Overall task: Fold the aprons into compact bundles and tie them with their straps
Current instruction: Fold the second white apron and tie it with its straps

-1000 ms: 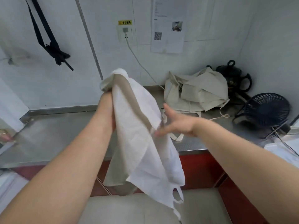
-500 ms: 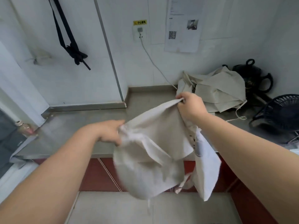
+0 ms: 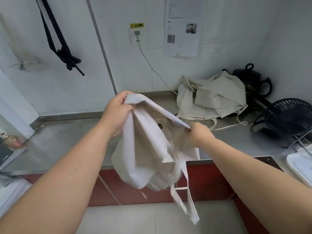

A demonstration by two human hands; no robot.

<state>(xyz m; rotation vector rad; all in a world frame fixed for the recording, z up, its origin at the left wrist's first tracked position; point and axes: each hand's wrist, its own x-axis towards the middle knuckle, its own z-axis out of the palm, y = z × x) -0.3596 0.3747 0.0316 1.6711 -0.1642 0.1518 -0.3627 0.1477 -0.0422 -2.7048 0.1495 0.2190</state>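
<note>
Fingers curled, the left grip (image 3: 118, 114) and right grip (image 3: 200, 134) pinch the top edge of an apron (image 3: 148, 149) hanging over the desk's (image 3: 67, 141) front edge, a strap (image 3: 185, 200) dangling below. A heap (image 3: 212, 97) of aprons lies at the desk's back right, beside a black fan (image 3: 287, 122).

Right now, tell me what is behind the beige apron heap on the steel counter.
A black handled pot shows behind the beige apron heap; the cloth hides its left side.
</note>
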